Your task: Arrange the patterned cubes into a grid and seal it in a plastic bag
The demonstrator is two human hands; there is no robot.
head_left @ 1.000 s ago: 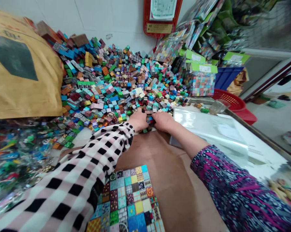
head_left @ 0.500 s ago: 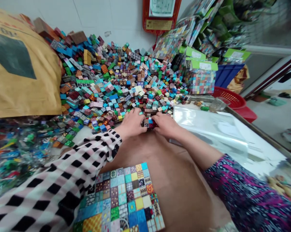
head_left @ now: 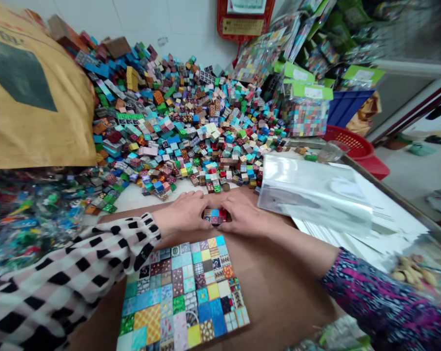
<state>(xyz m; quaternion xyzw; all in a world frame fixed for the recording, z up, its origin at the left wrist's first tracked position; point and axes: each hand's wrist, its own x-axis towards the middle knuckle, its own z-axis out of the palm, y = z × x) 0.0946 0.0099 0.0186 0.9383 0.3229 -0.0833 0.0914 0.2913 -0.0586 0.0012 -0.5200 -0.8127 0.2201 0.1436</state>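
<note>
My left hand (head_left: 187, 210) and my right hand (head_left: 242, 213) face each other on a brown board (head_left: 279, 273). Between their curled fingers lies a small group of patterned cubes (head_left: 215, 216), with red, blue and dark faces, pressed from both sides. Nearer to me, a flat square block of many patterned cubes (head_left: 186, 297) rests on the board, its left edge partly beside the checkered sleeve. Beyond my hands spreads a large heap of loose cubes (head_left: 191, 126).
A yellow sack (head_left: 41, 117) stands at the left above small plastic packets (head_left: 30, 214). Clear plastic sheets (head_left: 315, 190) lie on white paper at the right. Behind are packed cube bags (head_left: 308, 114), a red basket (head_left: 352, 142) and a blue bin (head_left: 350, 107).
Both hands have drawn back from the heap's front edge toward me, bringing the small group of cubes onto the board. The view has shifted slightly.
</note>
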